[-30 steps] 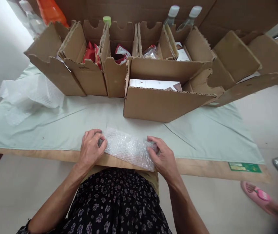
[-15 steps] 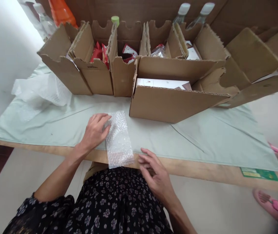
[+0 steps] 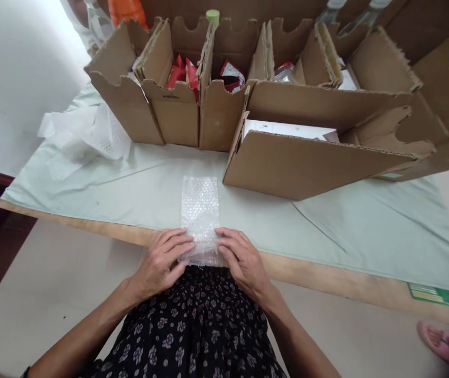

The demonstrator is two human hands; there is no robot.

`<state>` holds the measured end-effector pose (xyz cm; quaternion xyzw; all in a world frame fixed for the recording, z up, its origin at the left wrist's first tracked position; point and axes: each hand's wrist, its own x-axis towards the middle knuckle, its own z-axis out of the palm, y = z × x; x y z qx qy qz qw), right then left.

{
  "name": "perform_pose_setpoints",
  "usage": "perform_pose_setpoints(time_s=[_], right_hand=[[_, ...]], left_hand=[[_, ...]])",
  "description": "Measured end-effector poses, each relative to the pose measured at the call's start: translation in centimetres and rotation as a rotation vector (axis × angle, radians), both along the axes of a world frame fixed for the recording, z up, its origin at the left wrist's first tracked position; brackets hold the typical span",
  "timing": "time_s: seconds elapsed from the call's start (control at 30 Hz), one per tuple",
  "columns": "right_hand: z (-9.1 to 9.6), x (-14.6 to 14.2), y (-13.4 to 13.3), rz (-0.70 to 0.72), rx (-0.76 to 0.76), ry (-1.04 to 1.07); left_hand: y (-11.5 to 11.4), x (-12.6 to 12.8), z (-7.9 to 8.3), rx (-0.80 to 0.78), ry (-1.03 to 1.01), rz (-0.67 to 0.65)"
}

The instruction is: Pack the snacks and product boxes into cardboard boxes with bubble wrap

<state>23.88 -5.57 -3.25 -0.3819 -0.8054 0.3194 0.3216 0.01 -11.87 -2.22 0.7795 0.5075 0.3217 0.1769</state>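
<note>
A clear bubble wrap bag (image 3: 200,202) lies flat on the pale green cloth, its near end reaching the table's front edge by my body. My left hand (image 3: 163,260) has its fingertips on the left side of the bag, close to the near end, with the thumb lower down at the corner. On the opposite side, my right hand (image 3: 243,262) holds the right edge with bent fingers. Between the hands, the near part of the bag looks creased and thinner. Whether anything lies inside it I cannot tell.
Several open cardboard bins (image 3: 177,113) stand in a row behind, some with red packets. A nearer cardboard bin (image 3: 306,163) holds a white box (image 3: 291,129). Crumpled bubble wrap (image 3: 86,136) lies at the left. Bottles stand behind the bins. A foot in a pink sandal (image 3: 442,344) shows at lower right.
My left hand has come down from the bag's upper left to its near left edge. My right hand has moved up onto the right edge. The view has shifted, and the bag lies straighter.
</note>
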Motion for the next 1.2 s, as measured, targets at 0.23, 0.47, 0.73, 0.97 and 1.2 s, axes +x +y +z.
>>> perform_pose_setpoints(time_s=[0.23,0.47,0.73,0.97,1.2], right_hand=[[1.4,1.3,-1.8,-0.275,-0.089,0.153],[1.5,-0.3,-1.4,0.034,0.241,-0.128],[-0.2,-2.1,1.4,0.029,0.322,-0.367],[1.3,-1.7,1.7,-0.002,0.106,-0.156],[1.4,-1.2,1.0,-0.078,0.350,-0.225]], left_hand=[[2.0,0.7,0.6,-0.228,-0.239,0.347],[4.1,1.1,0.1,-0.249,-0.159,0.385],[3.8,0.0,0.5,0.125,0.149,0.288],[2.9,-0.5,0.7,0.010,0.008,0.145],[5.2,-0.4,-0.1,-0.038,0.062,0.286]])
